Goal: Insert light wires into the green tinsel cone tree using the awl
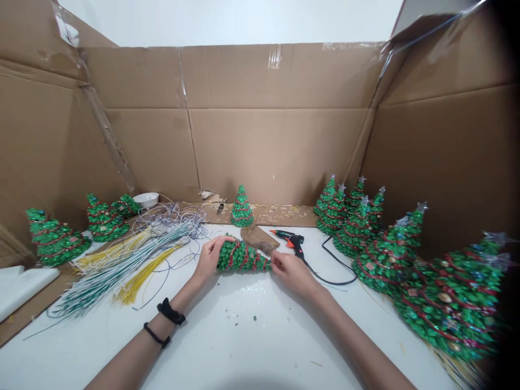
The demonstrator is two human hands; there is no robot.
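A small green Christmas tree (242,258) with red garland lies on its side between my hands, above the white tabletop. My left hand (212,257) is closed round its wide base end. At the tip on the right, the fingers of my right hand (290,270) are pinched together on the tree. Just behind it lie a brown wooden piece (260,239) and a black glue gun (291,239) with an orange trigger and nozzle. Another small tree (242,207) stands upright farther back. Green crumbs dot the table below my hands.
Decorated trees (390,254) crowd the right side, and several more (57,238) stand at the left. Bundles of green, white and yellow wire strands (122,271) lie left of my hands. A white bowl (146,200) sits behind them. Cardboard walls (276,130) enclose the table. The glue gun's cord (337,283) loops right.
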